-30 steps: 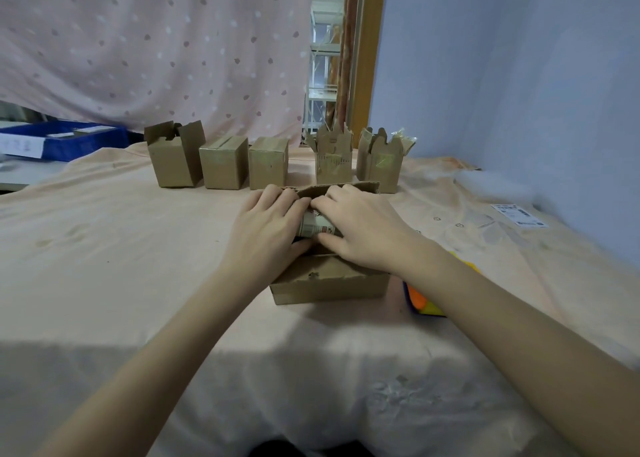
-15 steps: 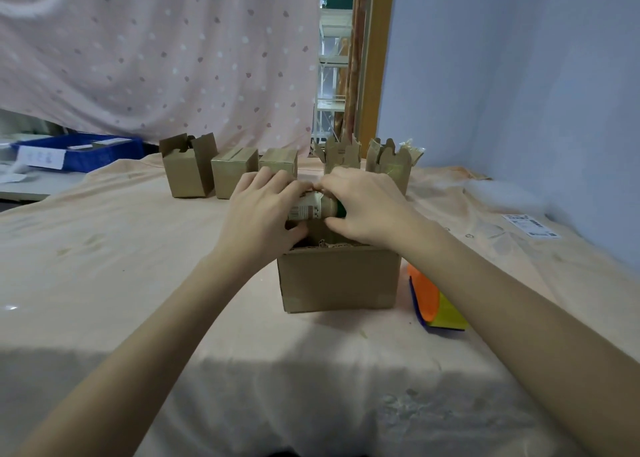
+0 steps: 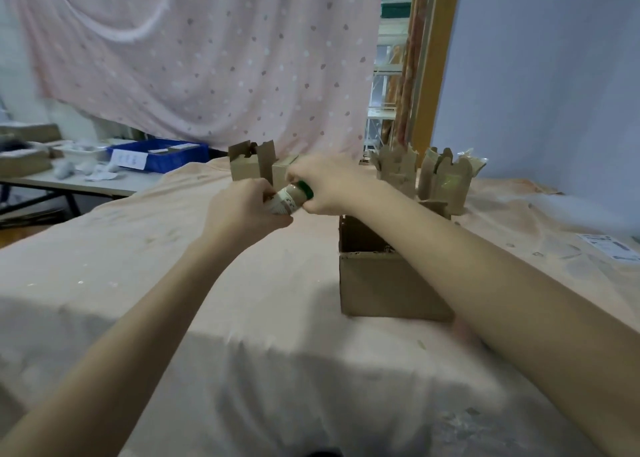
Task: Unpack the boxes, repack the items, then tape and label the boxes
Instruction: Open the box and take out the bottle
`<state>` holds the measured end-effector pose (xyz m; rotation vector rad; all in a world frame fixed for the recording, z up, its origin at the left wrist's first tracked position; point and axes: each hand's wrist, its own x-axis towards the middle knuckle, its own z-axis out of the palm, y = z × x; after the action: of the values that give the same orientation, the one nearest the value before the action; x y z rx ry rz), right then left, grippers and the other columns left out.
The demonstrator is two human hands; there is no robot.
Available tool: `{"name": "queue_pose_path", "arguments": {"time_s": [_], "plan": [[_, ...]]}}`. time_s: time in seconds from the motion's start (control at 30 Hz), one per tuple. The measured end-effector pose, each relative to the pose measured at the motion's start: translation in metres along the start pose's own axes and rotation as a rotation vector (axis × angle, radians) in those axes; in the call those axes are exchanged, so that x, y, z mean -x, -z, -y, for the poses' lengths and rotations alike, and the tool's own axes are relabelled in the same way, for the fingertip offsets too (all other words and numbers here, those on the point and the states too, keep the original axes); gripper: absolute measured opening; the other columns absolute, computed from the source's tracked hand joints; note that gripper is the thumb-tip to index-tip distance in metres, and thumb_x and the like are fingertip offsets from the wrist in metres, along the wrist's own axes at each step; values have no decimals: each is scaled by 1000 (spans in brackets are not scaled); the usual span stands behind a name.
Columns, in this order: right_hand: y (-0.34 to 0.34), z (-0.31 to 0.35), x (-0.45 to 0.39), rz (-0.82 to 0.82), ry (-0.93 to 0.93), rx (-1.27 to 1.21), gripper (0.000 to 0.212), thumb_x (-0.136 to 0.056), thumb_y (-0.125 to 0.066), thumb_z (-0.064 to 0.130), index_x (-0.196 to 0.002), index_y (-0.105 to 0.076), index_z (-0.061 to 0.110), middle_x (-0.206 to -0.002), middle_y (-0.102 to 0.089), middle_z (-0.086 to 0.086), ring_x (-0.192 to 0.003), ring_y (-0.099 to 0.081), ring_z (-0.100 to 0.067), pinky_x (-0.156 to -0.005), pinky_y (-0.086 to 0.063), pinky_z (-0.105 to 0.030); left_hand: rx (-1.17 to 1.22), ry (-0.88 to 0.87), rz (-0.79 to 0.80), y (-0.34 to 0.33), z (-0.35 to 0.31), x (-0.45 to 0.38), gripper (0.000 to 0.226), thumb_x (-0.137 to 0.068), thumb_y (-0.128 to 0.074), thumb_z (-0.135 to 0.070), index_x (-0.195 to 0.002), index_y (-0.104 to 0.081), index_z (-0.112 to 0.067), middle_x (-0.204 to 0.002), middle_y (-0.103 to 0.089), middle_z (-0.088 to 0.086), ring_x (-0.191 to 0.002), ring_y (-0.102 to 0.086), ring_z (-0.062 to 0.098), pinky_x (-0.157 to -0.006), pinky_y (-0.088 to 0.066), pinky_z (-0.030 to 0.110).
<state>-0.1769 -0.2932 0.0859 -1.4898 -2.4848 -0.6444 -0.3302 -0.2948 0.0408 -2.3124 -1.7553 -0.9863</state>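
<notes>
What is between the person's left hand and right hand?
In the head view, a small bottle with a green cap lies between the left hand and the right hand; both grip it.

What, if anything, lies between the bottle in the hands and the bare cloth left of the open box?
Nothing visible. Both hands, left hand and right hand, hold the bottle in the air, left of the open box. The cloth beneath it shows no objects. The row of small boxes stands farther back.

No print on the bottle's label (image 3: 285, 203) or the shipping label (image 3: 609, 247) is legible.
</notes>
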Motion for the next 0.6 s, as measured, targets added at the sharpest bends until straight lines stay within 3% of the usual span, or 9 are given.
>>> {"name": "queue_pose_path", "arguments": {"time_s": [0.13, 0.3, 0.5, 0.6], "plan": [[-11, 20, -21, 91, 8, 117, 40, -87, -59, 22, -127, -51, 20, -121, -55, -2, -110, -53, -23, -85, -47, -40, 137, 240, 236, -11, 24, 5, 30, -72, -77, -37, -84, -69, -10, -72, -69, 5, -70, -64, 18, -66, -52, 33], [-30, 26, -28, 196, -9, 143, 30, -89, -51, 20, -118, -59, 17, -116, -63, -2, -102, -58, -22, -66, -39, -30, 279, 453, 459, -58, 40, 19, 42, -70, -79, -37, -82, -71, 2, -67, -63, 9, -60, -60, 20, -59, -48, 29], [-41, 14, -19, 236, -73, 114, 31, -91, -48, 23, -118, -61, 17, -116, -63, -3, -106, -59, -24, -68, -41, -31, 323, 515, 483, -104, 35, 32, 41, -73, -76, -39, -77, -49, -9, -68, -48, 2, -60, -49, 16, -47, -36, 26], [-42, 7, -16, 233, -99, 84, 31, -91, -46, 24, -117, -61, 17, -116, -63, -3, -106, -58, -25, -71, -41, -31, 287, 507, 495, -110, 31, 32, 42, -75, -74, -44, -85, -50, -10, -70, -46, 0, -64, -49, 16, -51, -34, 26]]}}
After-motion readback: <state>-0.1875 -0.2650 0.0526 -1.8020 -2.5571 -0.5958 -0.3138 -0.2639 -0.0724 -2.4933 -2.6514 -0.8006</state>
